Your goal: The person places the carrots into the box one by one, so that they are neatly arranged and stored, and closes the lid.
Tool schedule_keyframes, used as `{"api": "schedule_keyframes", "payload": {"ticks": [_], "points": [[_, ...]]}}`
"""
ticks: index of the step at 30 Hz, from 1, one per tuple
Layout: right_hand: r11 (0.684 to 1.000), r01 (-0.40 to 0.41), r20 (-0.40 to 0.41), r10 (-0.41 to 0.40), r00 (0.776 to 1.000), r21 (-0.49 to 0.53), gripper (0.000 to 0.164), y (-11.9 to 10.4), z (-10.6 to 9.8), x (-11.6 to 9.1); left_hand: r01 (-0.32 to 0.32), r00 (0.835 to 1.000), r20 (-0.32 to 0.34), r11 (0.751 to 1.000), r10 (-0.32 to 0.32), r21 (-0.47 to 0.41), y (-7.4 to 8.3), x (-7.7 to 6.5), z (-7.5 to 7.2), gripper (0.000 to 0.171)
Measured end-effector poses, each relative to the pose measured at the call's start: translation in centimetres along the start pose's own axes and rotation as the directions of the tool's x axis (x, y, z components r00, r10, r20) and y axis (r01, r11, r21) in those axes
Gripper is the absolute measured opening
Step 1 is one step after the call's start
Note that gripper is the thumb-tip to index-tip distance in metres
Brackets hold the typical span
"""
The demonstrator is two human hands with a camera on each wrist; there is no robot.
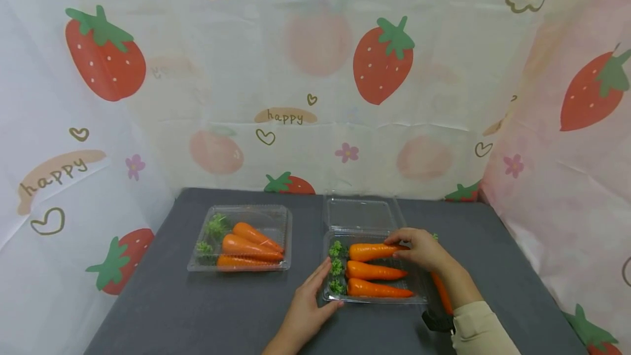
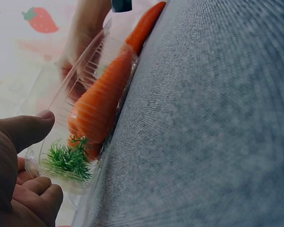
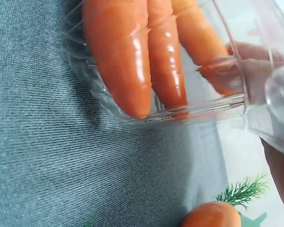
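Note:
An open clear plastic box [image 1: 377, 300] holds three orange carrots with green tops, lying side by side. My right hand [image 1: 419, 248] reaches over the box's right side and pinches the thin end of the far carrot [image 1: 367, 252]. The middle carrot [image 1: 374, 270] and the near carrot [image 1: 377, 288] lie in front of it. At the box's front left corner is my left hand [image 1: 308, 300], its fingers straight along the left wall and its thumb at the front edge. The left wrist view shows this thumb and the fingers around the green top [image 2: 68, 161].
The box's hinged lid [image 1: 363, 213] lies back behind it. Another carrot [image 1: 443, 292] lies on the grey table [image 1: 236, 311] right of the box, partly hidden by my right arm. A closed clear box [image 1: 197, 264] with three carrots stands at left. Strawberry-print cloth [image 1: 315, 70] surrounds the table.

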State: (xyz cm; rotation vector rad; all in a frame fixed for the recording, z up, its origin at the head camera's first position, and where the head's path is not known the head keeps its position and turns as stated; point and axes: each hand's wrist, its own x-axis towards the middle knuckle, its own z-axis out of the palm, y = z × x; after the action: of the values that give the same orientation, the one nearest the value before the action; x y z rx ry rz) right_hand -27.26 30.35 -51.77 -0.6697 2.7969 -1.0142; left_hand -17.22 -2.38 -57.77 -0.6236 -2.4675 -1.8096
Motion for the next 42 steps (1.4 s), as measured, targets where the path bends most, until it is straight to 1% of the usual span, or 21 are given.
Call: {"api": "schedule_keyframes", "payload": {"ticks": [6,10,13,18,20,26,32,34,38,42], "points": [[1.0,0.002,-0.006,-0.002,1.0,0.01,0.029,-0.1,0.0,-0.2,0.003,1.0,0.001,1.0,-0.003,0.003,0.1,0.0,0.0,0.084],[1.0,0.015,-0.014,-0.015,1.0,-0.008,0.029,-0.3,-0.1,-0.4,-0.001,1.0,-0.001,1.0,0.001,-0.003,0.2,0.0,0.1,0.084],[0.997,0.059,-0.022,-0.06,0.998,-0.052,0.029,-0.4,-0.1,-0.5,-0.005,1.0,-0.002,1.0,0.005,-0.012,0.2,0.0,0.1,0.084],[0.978,0.169,-0.009,-0.171,0.985,-0.121,0.028,-0.5,0.2,-0.4,-0.014,1.0,-0.008,1.0,0.014,-0.007,0.1,0.0,0.0,0.083],[0.975,0.182,0.003,-0.183,0.983,-0.129,0.029,-0.4,0.5,-0.2,-0.012,1.0,-0.008,1.0,0.012,-0.001,0.1,0.0,0.0,0.083],[0.98,0.145,0.018,-0.144,0.989,-0.137,0.029,-0.5,1.0,0.1,0.003,1.0,-0.003,1.0,-0.003,0.004,0.1,-0.1,-0.1,0.084],[0.985,0.104,0.015,-0.103,0.995,-0.139,0.03,-0.8,1.0,0.1,0.026,1.0,0.006,1.0,-0.026,0.007,0.4,-0.1,-0.1,0.084],[0.987,0.095,-0.004,-0.097,0.995,-0.13,0.03,-0.9,0.9,-0.1,0.031,1.0,0.007,1.0,-0.031,0.007,0.4,-0.1,-0.1,0.084],[0.995,0.058,-0.052,-0.062,0.997,-0.076,0.029,-1.1,0.7,-0.5,0.031,1.0,0.004,0.999,-0.031,0.009,0.6,0.0,-0.1,0.084],[0.997,0.046,-0.119,-0.054,0.991,-0.063,0.031,-1.5,0.4,-1.2,0.032,0.999,0.004,0.999,-0.032,0.012,0.5,-0.1,-0.1,0.085]]}}
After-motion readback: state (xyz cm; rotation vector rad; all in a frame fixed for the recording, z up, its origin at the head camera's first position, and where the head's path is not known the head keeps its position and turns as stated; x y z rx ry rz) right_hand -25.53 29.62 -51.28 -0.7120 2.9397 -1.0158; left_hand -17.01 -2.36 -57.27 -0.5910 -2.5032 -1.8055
